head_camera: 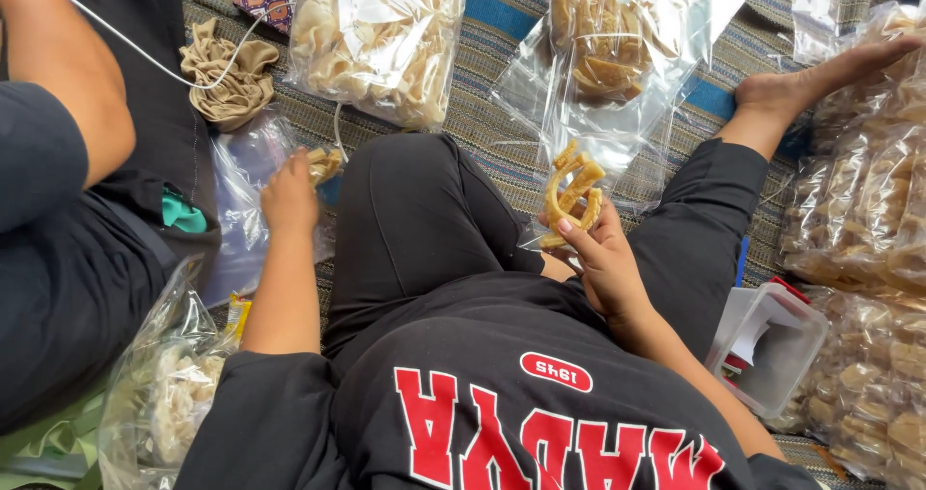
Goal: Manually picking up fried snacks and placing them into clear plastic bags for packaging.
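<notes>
Person seated on a striped mat, legs apart, black trousers; the raised knee serves as landmark.

Right hand, just right of the knee: fingers clenched around a bunch of curved golden crackers, held upright. Bunch sits at the mouth of an open clear bag, which lies on the mat beyond and right of the knee; more of the same crackers lie inside its far end.

Left hand, just left of the knee: fingers curled on a few crackers, grasping them over a flat clear bag on the mat.

Beyond the knee, a full bag of pale chips. Beyond and left of the knee, a crumpled beige cloth with a white cord running across it. Far left of the knee, a second person in dark clothes, arm visible. Near and left of the knee, another bag of pale chips.

Right of the knee, past the person's other leg and bare foot, stacked sealed bags of crackers and a clear plastic box.
</notes>
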